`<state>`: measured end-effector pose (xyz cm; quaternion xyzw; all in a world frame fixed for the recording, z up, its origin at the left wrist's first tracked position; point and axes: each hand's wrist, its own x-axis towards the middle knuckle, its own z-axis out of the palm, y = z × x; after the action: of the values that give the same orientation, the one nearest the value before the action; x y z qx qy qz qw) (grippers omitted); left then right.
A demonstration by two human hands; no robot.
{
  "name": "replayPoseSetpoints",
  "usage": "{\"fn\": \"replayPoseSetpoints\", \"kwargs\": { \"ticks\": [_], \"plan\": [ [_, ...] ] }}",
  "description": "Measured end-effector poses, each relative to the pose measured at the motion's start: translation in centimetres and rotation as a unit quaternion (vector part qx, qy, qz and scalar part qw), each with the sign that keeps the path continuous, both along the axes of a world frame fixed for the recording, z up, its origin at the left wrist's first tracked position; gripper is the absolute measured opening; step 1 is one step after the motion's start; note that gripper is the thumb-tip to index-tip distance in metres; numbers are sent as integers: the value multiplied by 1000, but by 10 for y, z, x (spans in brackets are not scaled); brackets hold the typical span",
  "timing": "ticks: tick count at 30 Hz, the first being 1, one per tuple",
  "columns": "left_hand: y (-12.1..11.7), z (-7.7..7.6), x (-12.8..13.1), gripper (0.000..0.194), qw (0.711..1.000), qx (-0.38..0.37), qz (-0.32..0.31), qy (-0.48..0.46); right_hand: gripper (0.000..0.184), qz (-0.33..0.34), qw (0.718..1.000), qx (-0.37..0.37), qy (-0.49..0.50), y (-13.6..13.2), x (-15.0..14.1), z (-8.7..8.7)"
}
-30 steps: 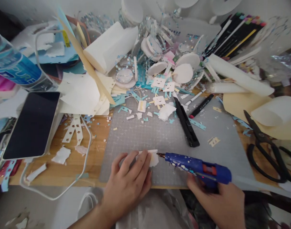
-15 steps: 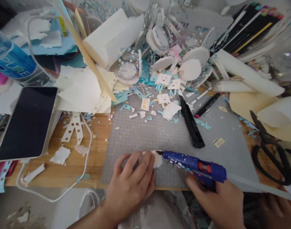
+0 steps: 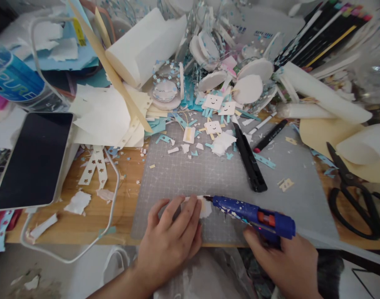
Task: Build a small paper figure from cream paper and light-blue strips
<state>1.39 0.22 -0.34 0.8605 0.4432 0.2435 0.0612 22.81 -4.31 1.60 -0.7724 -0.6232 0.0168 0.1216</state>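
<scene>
The right hand (image 3: 286, 259) held a blue glue gun (image 3: 252, 214), with its fingers wrapped around the handle. The nozzle pointed toward the left, at the upper right edge of a small white piece (image 3: 205, 209); whether it touched this piece or stayed slightly above, I could not tell. The white piece lay on the grey mat (image 3: 177, 178), close to the front edge of the bench (image 3: 130, 199), and was partly covered by the left hand (image 3: 173, 236). The left fingers were bent a little and rested over it, but whether they pinched it could not be seen. Farther back on the mat lay a black cutter (image 3: 250, 162), to the right of a white tag with a smiling face (image 3: 212, 127).
</scene>
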Motion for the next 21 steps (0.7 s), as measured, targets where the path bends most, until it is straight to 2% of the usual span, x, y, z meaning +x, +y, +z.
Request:
{"fn": "replayPoseSetpoints", "kwargs": {
  "ticks": [9, 21],
  "plan": [
    [0, -1, 1, 31, 1000, 8, 5, -8, 20, -15, 1000, -20, 5, 1, -9, 10],
    [0, -1, 1, 28, 1000, 11, 6, -19, 18, 65, 998, 15, -14, -9, 8, 6]
  ]
}}
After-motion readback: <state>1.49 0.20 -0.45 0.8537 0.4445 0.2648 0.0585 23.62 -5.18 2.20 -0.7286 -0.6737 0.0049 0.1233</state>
